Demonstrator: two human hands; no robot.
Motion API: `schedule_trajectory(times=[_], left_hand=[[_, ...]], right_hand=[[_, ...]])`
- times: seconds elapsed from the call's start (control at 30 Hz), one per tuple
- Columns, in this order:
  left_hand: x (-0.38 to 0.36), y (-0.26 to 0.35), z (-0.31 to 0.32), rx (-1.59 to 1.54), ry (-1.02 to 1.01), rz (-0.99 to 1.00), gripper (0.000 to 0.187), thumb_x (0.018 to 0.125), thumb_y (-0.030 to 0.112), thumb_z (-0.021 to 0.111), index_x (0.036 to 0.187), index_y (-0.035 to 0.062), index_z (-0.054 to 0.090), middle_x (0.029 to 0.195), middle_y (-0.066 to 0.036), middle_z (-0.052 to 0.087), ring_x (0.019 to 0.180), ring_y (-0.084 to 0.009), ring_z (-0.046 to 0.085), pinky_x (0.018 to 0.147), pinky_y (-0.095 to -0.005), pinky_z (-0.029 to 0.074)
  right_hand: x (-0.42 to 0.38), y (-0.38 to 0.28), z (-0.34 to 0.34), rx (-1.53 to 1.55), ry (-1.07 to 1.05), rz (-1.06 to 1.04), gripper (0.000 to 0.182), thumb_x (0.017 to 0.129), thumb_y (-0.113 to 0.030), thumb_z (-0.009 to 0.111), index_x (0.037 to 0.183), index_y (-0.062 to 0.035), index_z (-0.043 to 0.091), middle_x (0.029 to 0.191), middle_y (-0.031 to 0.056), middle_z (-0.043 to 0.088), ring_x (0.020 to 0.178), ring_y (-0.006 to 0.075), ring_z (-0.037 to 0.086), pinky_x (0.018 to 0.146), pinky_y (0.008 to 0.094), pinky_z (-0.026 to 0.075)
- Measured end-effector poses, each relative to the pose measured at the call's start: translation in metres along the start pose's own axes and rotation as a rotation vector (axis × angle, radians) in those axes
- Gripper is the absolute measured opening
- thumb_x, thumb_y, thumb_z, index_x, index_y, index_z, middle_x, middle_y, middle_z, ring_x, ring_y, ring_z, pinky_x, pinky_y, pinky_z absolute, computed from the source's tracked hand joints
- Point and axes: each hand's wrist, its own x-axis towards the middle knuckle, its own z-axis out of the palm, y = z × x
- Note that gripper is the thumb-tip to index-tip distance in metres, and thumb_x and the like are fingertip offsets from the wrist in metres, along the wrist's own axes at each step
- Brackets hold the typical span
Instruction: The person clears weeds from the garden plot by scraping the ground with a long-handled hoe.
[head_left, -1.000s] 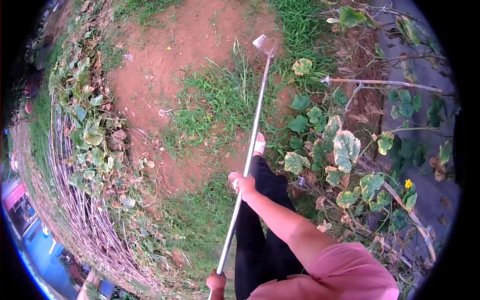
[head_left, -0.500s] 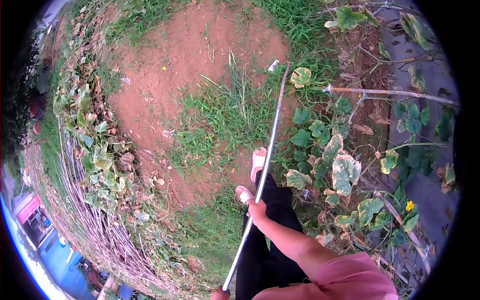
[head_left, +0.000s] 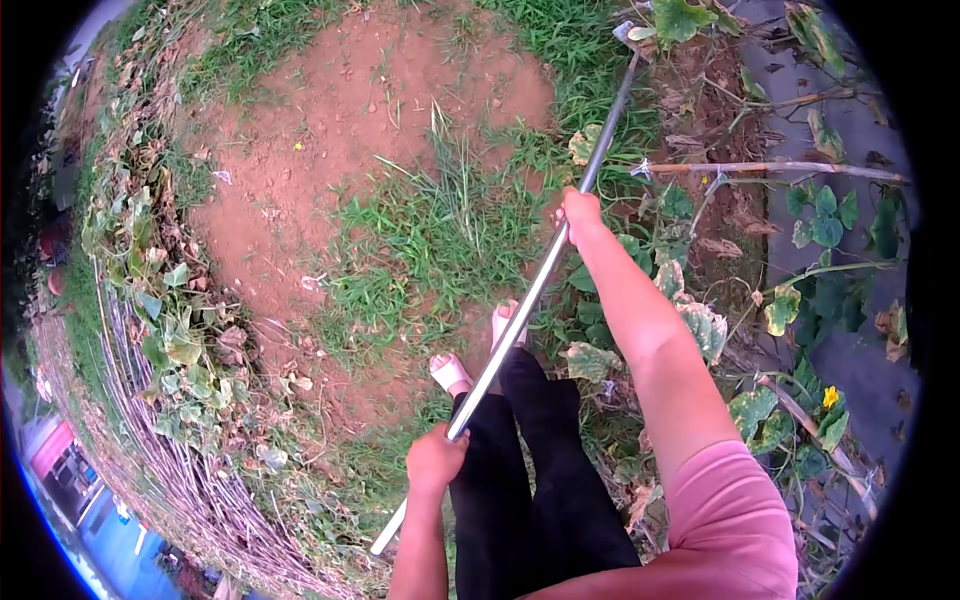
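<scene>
A hoe (head_left: 520,315) with a long silvery metal handle runs diagonally across the head view. Its small greyish head (head_left: 627,34) reaches the grass beside the vines at the upper right. My right hand (head_left: 580,212) is wrapped round the upper part of the handle, arm stretched forward. Lower down, my left hand (head_left: 437,456) grips the handle near its butt end, which sticks out past the fist. Yellowing leaves (head_left: 584,145) lie close by the shaft, just beyond my right hand.
My feet in pale sandals (head_left: 452,374) stand on reddish soil (head_left: 290,200) with patches of grass (head_left: 400,265). Vines tied to sticks (head_left: 780,168) line the right, over dark sheeting (head_left: 840,365). Withered plants (head_left: 185,320) and a heap of dry stalks (head_left: 190,455) lie left.
Both hands have moved forward and up, the right one furthest. The hoe has swung out to the upper right, and its butt end now shows below my left hand.
</scene>
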Motion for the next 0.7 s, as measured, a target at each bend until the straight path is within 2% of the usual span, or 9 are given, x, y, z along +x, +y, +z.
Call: schedule_trajectory(times=[0.07,0.13,0.23,0.33,0.5,0.6,0.63,0.67,0.7], left_hand=[[0.006,-0.012,-0.006,0.010,0.007,-0.031,0.031,0.077,0.038,0.061,0.084,0.0075,0.061,0.075,-0.017,0.063,0.075,-0.0353,0.061,0.065,-0.0412,0.047],[-0.014,-0.123,0.049,-0.011,-0.100,-0.105,0.034,0.078,0.042,0.057,0.087,0.0095,0.060,0.078,-0.019,0.062,0.077,-0.0368,0.060,0.070,-0.0459,0.047],[-0.146,-0.298,0.101,0.002,0.027,-0.177,0.034,0.072,0.038,0.066,0.083,0.0059,0.063,0.069,-0.017,0.062,0.064,-0.0328,0.062,0.059,-0.0400,0.049],[-0.273,-0.421,0.100,-0.123,-0.112,-0.247,0.030,0.077,0.024,0.063,0.091,-0.0020,0.060,0.068,-0.015,0.062,0.062,-0.0213,0.060,0.052,-0.0375,0.046],[-0.279,-0.389,0.075,-0.091,0.065,-0.274,0.032,0.077,0.026,0.063,0.091,-0.0024,0.059,0.067,-0.018,0.062,0.061,-0.0263,0.061,0.052,-0.0386,0.047],[-0.247,-0.361,0.072,0.086,0.033,-0.299,0.033,0.079,0.028,0.061,0.090,-0.0023,0.059,0.070,-0.020,0.061,0.067,-0.0306,0.061,0.057,-0.0407,0.047],[-0.209,-0.315,0.055,0.280,0.113,-0.246,0.033,0.069,0.039,0.067,0.077,0.0071,0.062,0.065,-0.017,0.061,0.063,-0.0345,0.061,0.058,-0.0423,0.049],[-0.177,-0.278,0.046,0.342,0.148,-0.219,0.031,0.069,0.037,0.066,0.073,0.0074,0.059,0.064,-0.017,0.061,0.062,-0.0363,0.061,0.057,-0.0435,0.048],[-0.149,-0.239,0.034,0.330,0.174,-0.169,0.031,0.070,0.038,0.066,0.073,0.0074,0.058,0.064,-0.017,0.061,0.062,-0.0369,0.060,0.057,-0.0441,0.048]], right_hand=[[-0.010,0.013,0.018,-0.233,0.093,-0.026,0.022,0.079,-0.018,0.053,0.078,0.0034,0.052,0.055,0.0087,0.054,0.043,0.0186,0.052,0.039,0.0339,0.040],[-0.068,0.119,0.044,-0.238,0.130,-0.058,0.024,0.077,-0.016,0.056,0.087,0.0054,0.051,0.061,0.0137,0.058,0.045,0.0239,0.057,0.049,0.0381,0.047],[-0.226,0.264,0.051,-0.218,-0.011,0.144,0.022,0.078,-0.015,0.055,0.088,0.0032,0.048,0.061,0.0116,0.055,0.046,0.0229,0.056,0.041,0.0362,0.044],[-0.368,0.298,0.040,-0.293,-0.101,0.307,0.025,0.076,-0.016,0.056,0.090,0.0026,0.044,0.058,0.0120,0.054,0.043,0.0239,0.056,0.038,0.0354,0.044],[-0.404,0.282,0.038,-0.145,-0.230,0.437,0.026,0.075,-0.013,0.057,0.089,0.0030,0.041,0.052,0.0085,0.049,0.036,0.0201,0.051,0.033,0.0325,0.041],[-0.342,0.234,0.044,0.155,-0.180,0.377,0.017,0.077,-0.011,0.057,0.082,0.0009,0.046,0.055,0.0050,0.046,0.036,0.0153,0.044,0.032,0.0291,0.038],[-0.311,0.216,0.051,0.204,-0.093,0.219,0.016,0.078,-0.012,0.056,0.083,-0.0007,0.045,0.052,0.0027,0.042,0.034,0.0149,0.040,0.032,0.0280,0.035],[-0.258,0.231,0.057,0.286,-0.181,0.314,0.016,0.081,-0.014,0.055,0.082,-0.0033,0.043,0.050,0.0015,0.040,0.034,0.0144,0.040,0.031,0.0276,0.034],[-0.252,0.150,0.049,0.154,-0.013,0.167,0.016,0.082,-0.016,0.054,0.080,-0.0057,0.042,0.051,0.0018,0.041,0.035,0.0141,0.041,0.031,0.0277,0.033]])
